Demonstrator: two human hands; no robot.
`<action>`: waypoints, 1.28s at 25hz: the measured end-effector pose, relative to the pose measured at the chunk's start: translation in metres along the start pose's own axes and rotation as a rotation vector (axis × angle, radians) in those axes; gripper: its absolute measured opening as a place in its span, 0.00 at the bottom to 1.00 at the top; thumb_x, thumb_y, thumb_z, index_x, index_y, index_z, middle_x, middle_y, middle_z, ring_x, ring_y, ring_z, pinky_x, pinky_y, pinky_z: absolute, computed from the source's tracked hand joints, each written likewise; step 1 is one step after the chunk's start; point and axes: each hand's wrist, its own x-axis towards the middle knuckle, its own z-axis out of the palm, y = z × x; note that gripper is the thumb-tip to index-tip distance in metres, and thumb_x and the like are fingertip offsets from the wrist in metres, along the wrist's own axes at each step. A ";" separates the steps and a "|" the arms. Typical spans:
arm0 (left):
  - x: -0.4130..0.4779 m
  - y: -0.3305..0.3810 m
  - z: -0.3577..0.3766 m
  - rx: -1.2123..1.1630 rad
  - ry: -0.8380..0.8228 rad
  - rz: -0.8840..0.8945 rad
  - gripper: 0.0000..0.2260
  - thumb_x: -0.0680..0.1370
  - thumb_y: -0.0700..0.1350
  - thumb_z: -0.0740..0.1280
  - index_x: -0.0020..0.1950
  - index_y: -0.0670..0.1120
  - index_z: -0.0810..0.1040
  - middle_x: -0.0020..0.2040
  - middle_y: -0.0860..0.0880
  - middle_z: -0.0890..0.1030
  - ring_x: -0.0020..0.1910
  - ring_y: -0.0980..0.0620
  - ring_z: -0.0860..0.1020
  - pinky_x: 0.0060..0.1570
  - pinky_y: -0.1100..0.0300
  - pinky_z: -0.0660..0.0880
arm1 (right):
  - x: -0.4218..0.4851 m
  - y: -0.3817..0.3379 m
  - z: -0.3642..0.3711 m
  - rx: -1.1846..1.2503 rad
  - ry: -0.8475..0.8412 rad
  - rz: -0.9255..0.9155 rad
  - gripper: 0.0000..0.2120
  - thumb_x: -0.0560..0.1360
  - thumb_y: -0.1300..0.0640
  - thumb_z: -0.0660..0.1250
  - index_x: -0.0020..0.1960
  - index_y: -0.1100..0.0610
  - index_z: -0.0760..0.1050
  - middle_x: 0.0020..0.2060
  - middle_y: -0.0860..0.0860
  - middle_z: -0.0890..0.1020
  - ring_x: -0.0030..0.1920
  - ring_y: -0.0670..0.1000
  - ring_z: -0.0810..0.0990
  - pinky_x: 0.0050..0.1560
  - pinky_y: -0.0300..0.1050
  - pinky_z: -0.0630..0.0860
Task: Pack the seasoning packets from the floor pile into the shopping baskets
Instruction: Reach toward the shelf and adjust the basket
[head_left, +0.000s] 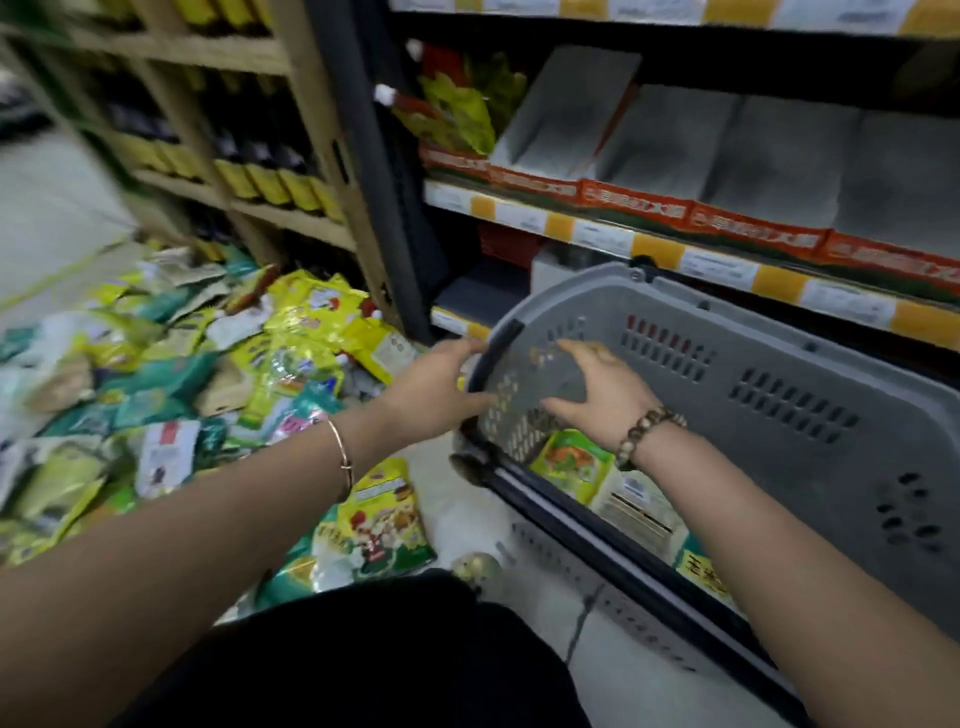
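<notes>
A wide pile of yellow, green and white seasoning packets (208, 374) covers the floor at the left. A grey shopping basket (779, 395) is tilted in the air at the right, above a second, pale basket (597, 571) with a black handle. That lower basket holds several packets (571, 462). My left hand (436, 389) grips the dark-edged near end of the grey basket from outside. My right hand (602, 395) presses with spread fingers on its perforated wall, so the basket is held between both hands. The view is motion-blurred.
A yellow-green packet (384, 519) lies on the floor by my black-clad knee (363, 649). A wooden rack of dark bottles (260, 171) stands behind the pile. Metal shelves with orange display boxes (675, 213) run along the right, just behind the baskets.
</notes>
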 end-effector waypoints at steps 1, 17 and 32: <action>-0.012 -0.013 -0.011 -0.015 0.038 -0.044 0.28 0.75 0.47 0.70 0.73 0.47 0.65 0.71 0.47 0.69 0.68 0.49 0.68 0.52 0.69 0.61 | 0.007 -0.021 0.006 0.011 0.011 -0.062 0.35 0.72 0.46 0.69 0.73 0.53 0.59 0.71 0.55 0.65 0.69 0.55 0.66 0.66 0.47 0.64; -0.142 -0.286 0.077 -0.235 0.142 -0.665 0.25 0.75 0.45 0.70 0.71 0.48 0.67 0.69 0.47 0.72 0.56 0.53 0.74 0.49 0.62 0.71 | 0.065 -0.120 0.291 0.005 -0.441 0.041 0.25 0.74 0.49 0.65 0.70 0.51 0.65 0.66 0.52 0.71 0.65 0.55 0.71 0.63 0.48 0.70; -0.131 -0.362 0.184 -0.263 0.052 -0.750 0.22 0.76 0.45 0.65 0.70 0.46 0.69 0.67 0.45 0.71 0.66 0.46 0.70 0.62 0.57 0.67 | 0.067 -0.065 0.439 0.161 -0.396 0.913 0.43 0.58 0.35 0.75 0.63 0.58 0.68 0.62 0.58 0.75 0.62 0.59 0.74 0.61 0.55 0.71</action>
